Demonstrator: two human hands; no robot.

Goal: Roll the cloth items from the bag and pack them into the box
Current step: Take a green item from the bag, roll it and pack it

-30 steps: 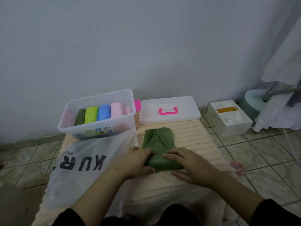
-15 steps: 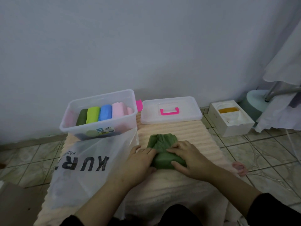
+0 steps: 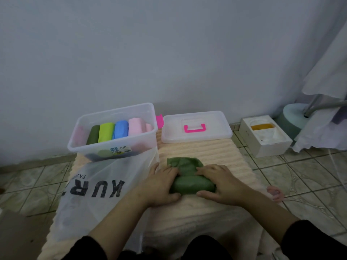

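Both hands, the left hand (image 3: 161, 184) and right hand (image 3: 221, 182), are curling round the green cloth (image 3: 189, 177) on the peach mat (image 3: 202, 152), near its middle. The roll is growing thicker than a second ago and the flat tail shorter, so rolling is nearly finishing; the box (image 3: 112, 145) comes next.

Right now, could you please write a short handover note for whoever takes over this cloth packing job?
Left hand and right hand: both grip the green cloth on the mat, near part rolled, far end flat.
Box: open, with dark green, lime, blue and pink rolls.
Lid lies beside it. Bag lies at left.
Left: finish rolling, pack it into the box.
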